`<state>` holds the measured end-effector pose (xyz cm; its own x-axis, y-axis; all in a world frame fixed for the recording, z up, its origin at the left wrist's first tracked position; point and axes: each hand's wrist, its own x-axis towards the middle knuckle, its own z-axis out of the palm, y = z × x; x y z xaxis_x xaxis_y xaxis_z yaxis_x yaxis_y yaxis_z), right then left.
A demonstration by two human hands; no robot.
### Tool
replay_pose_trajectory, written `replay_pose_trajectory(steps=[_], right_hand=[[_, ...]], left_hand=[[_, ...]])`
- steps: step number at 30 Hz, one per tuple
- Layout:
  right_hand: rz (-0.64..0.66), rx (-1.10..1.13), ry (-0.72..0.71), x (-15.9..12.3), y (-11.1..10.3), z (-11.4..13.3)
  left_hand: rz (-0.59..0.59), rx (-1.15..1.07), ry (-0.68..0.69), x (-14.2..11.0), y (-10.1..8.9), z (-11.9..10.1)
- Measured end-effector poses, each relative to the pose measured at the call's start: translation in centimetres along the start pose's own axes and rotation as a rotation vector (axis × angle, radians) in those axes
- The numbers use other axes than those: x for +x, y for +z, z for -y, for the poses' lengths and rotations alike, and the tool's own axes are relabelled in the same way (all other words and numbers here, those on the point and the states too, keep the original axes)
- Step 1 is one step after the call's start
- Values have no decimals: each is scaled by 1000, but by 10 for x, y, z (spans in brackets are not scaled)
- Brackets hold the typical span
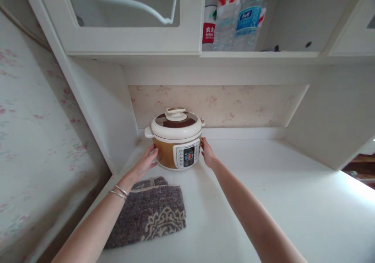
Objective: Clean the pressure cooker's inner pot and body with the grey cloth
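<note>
The cooker (164,153) stands upright on the white table (243,169), only a narrow strip dividing it from the upright panel (102,110) to its left. Right of the cooker the table runs broad and smooth to a far side panel (328,106); close behind it is a low white ledge (249,133), with flowered wallpaper (252,102) above. Its body is round and gold, its lid (175,132) cream with a glossy brown top. The left hand (146,161), fingers loosely spread, is at the cooker's left side; the right hand (208,152) curves at its right, so it sits between them. How firmly either one grips, I can't tell from here. In front of the cooker lies a coarse grey-brown cloth (155,212) with pale scrollwork. Overhead is a white cabinet (131,40), with clear plastic bottles (247,18) above and right of the cooker.
</note>
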<state>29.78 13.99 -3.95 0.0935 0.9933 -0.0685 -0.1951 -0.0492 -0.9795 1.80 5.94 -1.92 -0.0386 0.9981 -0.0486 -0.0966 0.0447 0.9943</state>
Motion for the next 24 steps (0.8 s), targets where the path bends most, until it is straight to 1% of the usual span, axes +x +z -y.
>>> replay_pose_trajectory(steps=[3, 8, 13, 15, 17, 20, 22, 24], right_hand=[[60, 69, 19, -1, 4, 1], [97, 101, 8, -14, -9, -1], [122, 81, -66, -39, -33, -3], [117, 59, -104, -54, -46, -6], [108, 38, -134, -70, -59, -8], [101, 0, -151, -85, -80, -8], [109, -26, -142, -87, -93, -5], [126, -50, -116, -82, -107, -2]], left_hand=[[-20, 1, 0, -3, 9, 1], [-29, -77, 21, -16, 27, 6], [39, -138, 5, -33, 36, 11], [78, -110, 19, -37, 40, 14], [110, -58, 66, -39, 45, 16], [159, 9, 142, -33, 58, 22], [174, 37, 190, -22, 68, 28], [170, 63, 255, -6, 79, 35]])
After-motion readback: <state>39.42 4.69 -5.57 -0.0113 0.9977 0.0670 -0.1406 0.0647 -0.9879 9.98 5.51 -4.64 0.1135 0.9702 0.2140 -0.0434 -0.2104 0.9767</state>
